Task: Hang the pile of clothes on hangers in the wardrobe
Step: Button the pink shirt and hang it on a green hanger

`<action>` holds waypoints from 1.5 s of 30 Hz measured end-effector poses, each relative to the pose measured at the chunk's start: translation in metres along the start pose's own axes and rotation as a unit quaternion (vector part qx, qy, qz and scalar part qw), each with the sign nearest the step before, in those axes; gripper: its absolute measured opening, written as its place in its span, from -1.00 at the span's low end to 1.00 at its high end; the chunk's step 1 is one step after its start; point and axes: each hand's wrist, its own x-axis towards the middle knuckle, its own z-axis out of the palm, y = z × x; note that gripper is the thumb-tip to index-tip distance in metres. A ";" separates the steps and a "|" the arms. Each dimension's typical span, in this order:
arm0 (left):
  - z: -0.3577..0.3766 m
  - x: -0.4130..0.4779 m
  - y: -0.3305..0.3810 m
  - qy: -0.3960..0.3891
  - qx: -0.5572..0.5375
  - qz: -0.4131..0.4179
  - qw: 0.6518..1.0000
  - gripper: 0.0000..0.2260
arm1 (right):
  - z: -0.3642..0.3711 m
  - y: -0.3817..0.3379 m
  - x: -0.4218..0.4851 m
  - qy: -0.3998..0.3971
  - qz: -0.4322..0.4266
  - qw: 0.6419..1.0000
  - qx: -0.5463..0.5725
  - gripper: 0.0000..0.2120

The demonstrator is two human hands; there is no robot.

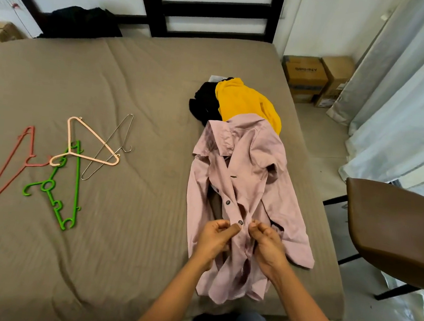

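Observation:
A pale pink button shirt (251, 169) lies lengthwise on the bed, collar toward the headboard. My left hand (215, 238) pinches the shirt's front edge at a dark button. My right hand (266, 243) pinches the facing edge just to the right of that button. Behind the shirt lie a yellow garment (245, 101) and a black garment (204, 102). Several hangers rest on the bed's left side: a red one (8, 166), a green one (59, 192), a peach one (88, 146) and a wire one (111, 148).
The brown bed sheet (139, 96) covers the mattress. A dark headboard (215, 8) stands behind it, with dark clothing (81, 22) heaped at its left. A brown chair (393, 229) stands at the right, cardboard boxes (314, 77) and curtains (407, 88) beyond.

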 end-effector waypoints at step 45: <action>-0.007 0.004 0.016 0.007 0.292 0.115 0.950 -0.61 | 0.004 -0.003 -0.012 0.048 -0.114 0.955 -0.271 -0.88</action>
